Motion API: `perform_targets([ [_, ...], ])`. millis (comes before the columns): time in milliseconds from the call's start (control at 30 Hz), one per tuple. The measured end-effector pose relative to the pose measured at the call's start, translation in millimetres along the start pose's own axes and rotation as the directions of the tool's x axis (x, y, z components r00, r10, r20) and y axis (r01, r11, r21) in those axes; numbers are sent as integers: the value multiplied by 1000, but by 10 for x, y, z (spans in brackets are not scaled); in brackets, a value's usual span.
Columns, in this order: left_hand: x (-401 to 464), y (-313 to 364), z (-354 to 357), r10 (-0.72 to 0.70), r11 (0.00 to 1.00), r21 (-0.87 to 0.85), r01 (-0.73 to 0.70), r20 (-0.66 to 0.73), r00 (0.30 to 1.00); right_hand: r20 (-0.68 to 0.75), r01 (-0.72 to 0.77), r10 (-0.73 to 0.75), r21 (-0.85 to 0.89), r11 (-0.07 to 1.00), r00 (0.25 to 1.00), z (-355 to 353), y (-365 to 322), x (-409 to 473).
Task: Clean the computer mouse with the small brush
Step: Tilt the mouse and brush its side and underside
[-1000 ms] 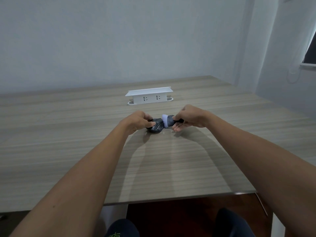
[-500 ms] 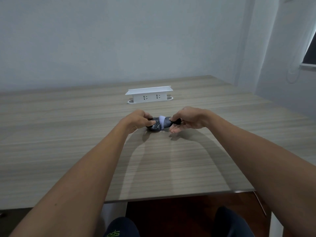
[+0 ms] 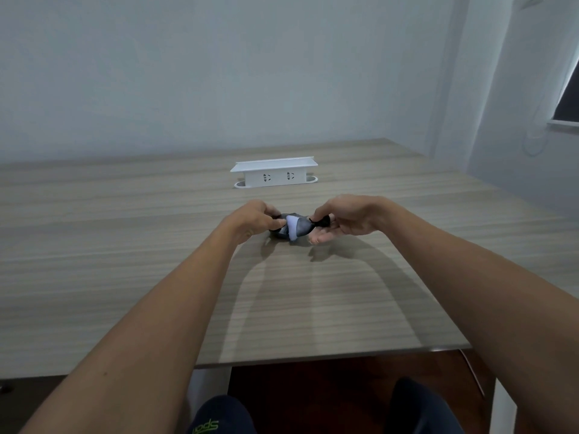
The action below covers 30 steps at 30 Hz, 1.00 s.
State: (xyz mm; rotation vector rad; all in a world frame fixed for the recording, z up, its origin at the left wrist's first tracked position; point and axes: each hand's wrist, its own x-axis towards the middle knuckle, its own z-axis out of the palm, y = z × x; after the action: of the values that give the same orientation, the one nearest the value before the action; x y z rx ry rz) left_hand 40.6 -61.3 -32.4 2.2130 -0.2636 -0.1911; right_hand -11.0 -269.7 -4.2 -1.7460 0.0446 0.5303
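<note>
Left hand: your left hand (image 3: 253, 219) grips the mouse (image 3: 279, 232) on the table (image 3: 125, 245).
Right hand: your right hand (image 3: 344, 219) pinches the brush (image 3: 299, 227) handle.
Brush: bristles touching the mouse.

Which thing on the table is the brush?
Start at the white power strip at the far middle of the wooden table. Nearer than it, the two hands meet over a dark mouse. The brush is pinched by the right hand: black handle, grey bristles with pale tips on the mouse.
</note>
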Motion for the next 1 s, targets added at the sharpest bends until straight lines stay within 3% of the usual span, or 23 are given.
perform_targets([
  [200, -5, -17, -7, -19, 1000, -15, 19, 5, 1000, -146, 111, -104, 38, 993, 984, 21, 0, 81],
  [300, -5, -19, -6, -11, 1000, -12, 11, 3, 1000, -165, 131, -136, -39, 991, 977, -3, 15, 91],
  [400, 0, -29, -4, -7, 1000, -12, 7, 3, 1000, -141, 189, -224, -223, 956, 964, -70, 55, 82],
  [567, 7, -39, -6, 8, 1000, -13, -7, 8, 1000, -137, 346, -476, -519, 782, 869, -144, 166, 62],
  [700, 28, -57, -24, 14, 1000, -10, -13, 19, 1000, -48, 352, -610, -780, 517, 791, -153, 169, 48],
  [867, 63, -71, -35, 14, 1000, -8, -14, 24, 1000, 140, 416, -644, -859, 299, 752, -87, 132, 25],
  [1000, 60, -71, -40, 15, 1000, -21, -15, 29, 999, 71, 324, -703, -917, 234, 708, -126, 126, 92],
])
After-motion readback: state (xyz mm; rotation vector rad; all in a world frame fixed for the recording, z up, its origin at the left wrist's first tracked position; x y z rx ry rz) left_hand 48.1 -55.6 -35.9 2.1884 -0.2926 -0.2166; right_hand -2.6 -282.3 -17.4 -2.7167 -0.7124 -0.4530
